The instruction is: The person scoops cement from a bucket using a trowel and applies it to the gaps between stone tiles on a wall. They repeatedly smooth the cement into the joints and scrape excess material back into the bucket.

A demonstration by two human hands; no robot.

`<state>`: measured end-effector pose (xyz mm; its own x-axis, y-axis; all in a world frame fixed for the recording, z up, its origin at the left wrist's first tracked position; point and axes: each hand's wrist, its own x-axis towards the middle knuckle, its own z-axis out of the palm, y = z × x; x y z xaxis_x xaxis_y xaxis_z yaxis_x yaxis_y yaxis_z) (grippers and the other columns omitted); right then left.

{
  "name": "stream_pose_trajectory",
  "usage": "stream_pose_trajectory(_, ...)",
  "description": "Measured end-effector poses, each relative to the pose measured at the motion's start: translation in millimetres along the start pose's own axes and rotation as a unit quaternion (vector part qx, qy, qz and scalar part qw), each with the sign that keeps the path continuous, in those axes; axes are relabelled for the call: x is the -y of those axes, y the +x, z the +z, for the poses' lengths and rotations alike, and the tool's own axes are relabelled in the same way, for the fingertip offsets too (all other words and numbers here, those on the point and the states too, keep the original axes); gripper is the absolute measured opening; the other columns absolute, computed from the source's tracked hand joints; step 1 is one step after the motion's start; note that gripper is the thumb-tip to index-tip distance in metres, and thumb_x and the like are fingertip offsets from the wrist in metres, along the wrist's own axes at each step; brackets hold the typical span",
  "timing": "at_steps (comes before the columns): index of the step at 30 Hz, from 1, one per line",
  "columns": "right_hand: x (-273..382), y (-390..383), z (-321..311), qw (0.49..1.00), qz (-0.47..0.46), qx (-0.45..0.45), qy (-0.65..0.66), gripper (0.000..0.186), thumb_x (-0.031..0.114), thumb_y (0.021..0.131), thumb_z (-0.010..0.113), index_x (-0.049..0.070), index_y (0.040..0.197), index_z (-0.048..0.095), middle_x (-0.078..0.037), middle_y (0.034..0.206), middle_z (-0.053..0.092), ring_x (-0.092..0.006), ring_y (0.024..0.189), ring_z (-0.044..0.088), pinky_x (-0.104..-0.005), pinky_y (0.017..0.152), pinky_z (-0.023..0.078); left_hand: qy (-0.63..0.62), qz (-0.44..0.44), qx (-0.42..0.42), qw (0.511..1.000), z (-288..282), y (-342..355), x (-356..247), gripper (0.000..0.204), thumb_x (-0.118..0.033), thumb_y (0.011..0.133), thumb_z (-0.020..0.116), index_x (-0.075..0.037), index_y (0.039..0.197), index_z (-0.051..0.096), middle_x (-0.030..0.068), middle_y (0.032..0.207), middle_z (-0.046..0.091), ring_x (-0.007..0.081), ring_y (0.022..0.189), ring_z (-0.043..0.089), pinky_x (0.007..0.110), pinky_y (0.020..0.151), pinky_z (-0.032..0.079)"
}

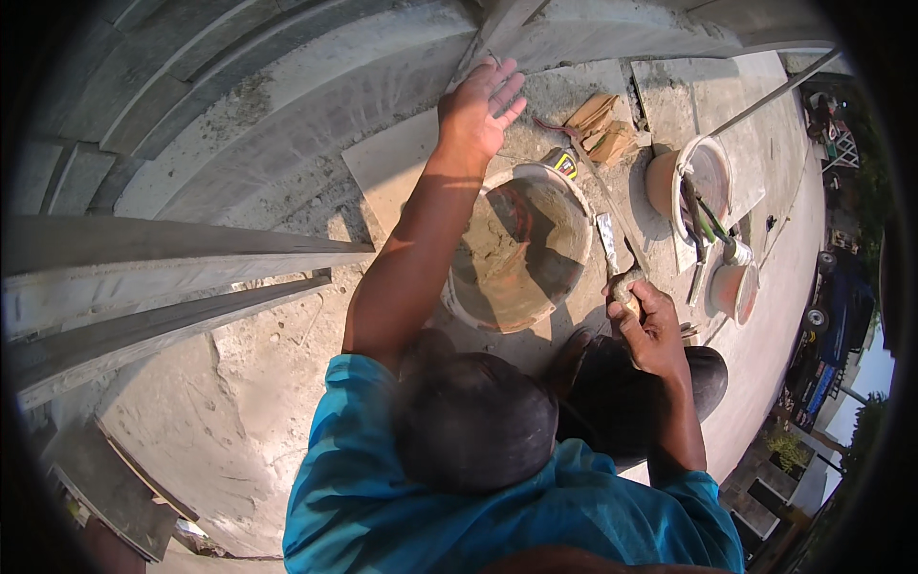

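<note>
My left hand (483, 107) reaches far forward beside a slanted post (497, 36) at the low wall. Its fingers are spread and hold nothing; whether the fingertips touch the post I cannot tell. My right hand (652, 330) is closed around the handle of what looks like a trowel (627, 289), whose narrow part points away from me. Between my arms stands a round tub (585, 215) with wet grey mortar (497, 253) inside, part of it in shadow. A yellow and black tape measure (562, 163) is at the tub's far rim.
To the right stand a bucket (660, 182) with several tools in it and a smaller bucket (734, 292). Crumpled brown paper (604, 129) lies beyond the tub. Long beams (182, 263) jut in from the left. A vehicle (830, 316) stands at far right.
</note>
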<state>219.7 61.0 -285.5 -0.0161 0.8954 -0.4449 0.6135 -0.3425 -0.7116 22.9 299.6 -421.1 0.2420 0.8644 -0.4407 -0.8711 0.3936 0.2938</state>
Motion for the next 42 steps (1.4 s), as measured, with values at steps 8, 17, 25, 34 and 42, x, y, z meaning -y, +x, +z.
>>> stream_pose_trajectory(8, -22.2, -4.2, 6.2, 1.0, -0.001, 0.013, -0.018, 0.011, 0.01, 0.097, 0.063, 0.003, 0.105, 0.062, -0.005, 0.084, 0.06, -0.0117, 0.077, 0.052, -0.0292, 0.07, 0.046, 0.034, 0.002, 0.004, 0.999, 4.0, -0.5, -0.5, 0.046, -0.013, 0.102, 0.055, 0.001, 0.143, 0.04, 0.0176, 0.148, 0.05, 0.0346, 0.14, 0.043, 0.057, 0.116, 0.035)
stream_pose_trajectory(17, -21.7, 3.5, 11.0, 1.0, 0.012, 0.017, 0.007, 0.01, 0.006, 0.095, 0.062, 0.002, 0.104, 0.062, -0.003, 0.084, 0.059, -0.0087, 0.075, 0.052, -0.0271, 0.067, 0.045, 0.053, 0.008, 0.0, 0.999, 5.4, 2.1, -1.8, 0.045, -0.012, 0.103, 0.053, 0.002, 0.143, 0.04, 0.019, 0.148, 0.05, 0.0342, 0.14, 0.043, 0.059, 0.115, 0.035)
stream_pose_trajectory(25, -24.7, 5.8, 16.2, 0.999, 0.015, 0.013, 0.03, 0.011, 0.009, 0.096, 0.063, 0.002, 0.105, 0.062, -0.003, 0.085, 0.061, -0.0094, 0.075, 0.055, -0.0281, 0.068, 0.047, 0.073, 0.025, -0.01, 0.997, 2.5, 1.4, -0.7, 0.044, -0.015, 0.1, 0.059, 0.003, 0.138, 0.044, 0.0201, 0.143, 0.054, 0.0332, 0.138, 0.046, 0.053, 0.115, 0.036)
stream_pose_trajectory(34, 57.4, 72.0, 58.3, 0.983, -0.069, 0.026, 0.169, 0.026, 0.025, 0.102, 0.062, 0.0, 0.11, 0.06, -0.004, 0.083, 0.058, -0.0098, 0.062, 0.058, -0.0264, 0.056, 0.048, 0.025, -0.007, 0.0, 1.0, 4.3, 0.0, -5.2, 0.046, -0.011, 0.104, 0.048, 0.005, 0.145, 0.038, 0.0198, 0.148, 0.049, 0.0329, 0.142, 0.043, 0.05, 0.116, 0.035)
stream_pose_trajectory(42, 107.7, 152.7, 84.2, 0.992, -0.071, -0.008, 0.101, 0.028, 0.028, 0.101, 0.061, 0.002, 0.096, 0.057, -0.005, 0.073, 0.059, -0.0115, 0.053, 0.057, -0.0275, 0.049, 0.047, 0.077, 0.055, 0.049, 0.994, -14.9, 11.3, -4.1, 0.044, -0.002, 0.1, 0.035, 0.014, 0.141, 0.039, 0.0231, 0.143, 0.053, 0.0316, 0.133, 0.053, 0.042, 0.115, 0.04)
